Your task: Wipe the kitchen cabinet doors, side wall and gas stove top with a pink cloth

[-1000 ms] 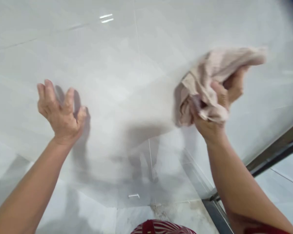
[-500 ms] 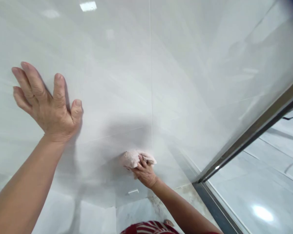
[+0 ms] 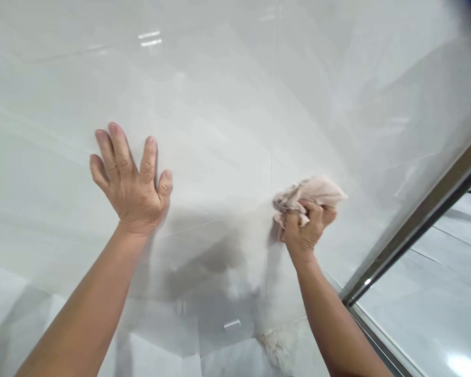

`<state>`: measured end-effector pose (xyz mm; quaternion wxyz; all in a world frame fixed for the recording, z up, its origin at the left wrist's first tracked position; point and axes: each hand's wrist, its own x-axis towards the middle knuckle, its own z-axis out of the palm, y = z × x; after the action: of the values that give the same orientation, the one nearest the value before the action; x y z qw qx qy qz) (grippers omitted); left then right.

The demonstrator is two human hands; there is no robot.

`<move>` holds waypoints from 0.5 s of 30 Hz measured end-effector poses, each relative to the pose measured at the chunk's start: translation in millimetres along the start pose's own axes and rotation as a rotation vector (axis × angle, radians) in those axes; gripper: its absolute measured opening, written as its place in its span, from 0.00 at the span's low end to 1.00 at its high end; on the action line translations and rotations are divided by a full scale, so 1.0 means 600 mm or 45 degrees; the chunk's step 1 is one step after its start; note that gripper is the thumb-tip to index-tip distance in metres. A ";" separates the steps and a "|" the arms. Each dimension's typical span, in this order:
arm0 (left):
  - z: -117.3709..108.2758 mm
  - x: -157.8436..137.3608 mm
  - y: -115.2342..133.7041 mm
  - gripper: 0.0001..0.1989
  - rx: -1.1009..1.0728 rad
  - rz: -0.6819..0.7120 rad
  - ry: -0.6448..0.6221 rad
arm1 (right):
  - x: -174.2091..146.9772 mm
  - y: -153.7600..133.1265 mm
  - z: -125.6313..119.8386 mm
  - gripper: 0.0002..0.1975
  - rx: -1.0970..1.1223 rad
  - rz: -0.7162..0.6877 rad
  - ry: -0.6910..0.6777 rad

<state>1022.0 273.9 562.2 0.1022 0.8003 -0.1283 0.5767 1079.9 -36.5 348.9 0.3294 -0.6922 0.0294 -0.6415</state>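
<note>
Against the glossy pale tiled wall (image 3: 220,141), my left hand (image 3: 131,183) lies flat with its fingers spread, holding nothing. To the right, my right hand (image 3: 308,228) grips a crumpled pale pink cloth (image 3: 317,191) and presses it on the wall close to a vertical tile joint. The cloth is bunched under the fingers, and one end sticks out to the right. Part of it is hidden by my hand.
A dark metal frame (image 3: 412,225) slants along the right side, with grey-white tiles (image 3: 435,293) beyond it. Low down, a stained patch (image 3: 278,348) marks the surface near the bottom of the wall. A small bright strip (image 3: 232,324) shows just left of it.
My right hand has moved up and to the right across the wall with the cloth. My left hand stays flat on the wall, appearing farther right as the view has shifted.
</note>
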 end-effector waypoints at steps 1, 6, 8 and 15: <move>0.000 -0.001 0.003 0.34 -0.002 -0.016 -0.005 | 0.019 -0.048 0.008 0.12 0.005 -0.030 0.008; -0.001 -0.005 0.010 0.34 0.038 0.031 -0.035 | -0.020 -0.275 0.011 0.14 0.083 -0.475 -0.344; -0.001 -0.005 0.010 0.35 0.042 0.045 -0.032 | -0.089 -0.316 0.001 0.19 0.154 -0.785 -0.699; 0.001 -0.008 0.010 0.35 0.062 0.106 -0.044 | -0.284 -0.181 -0.033 0.16 0.493 -1.116 -1.040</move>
<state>1019.2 268.8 557.6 0.0563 0.8064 -0.1491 0.5695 991.0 119.0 253.6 0.1400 -0.7570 -0.5017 -0.3946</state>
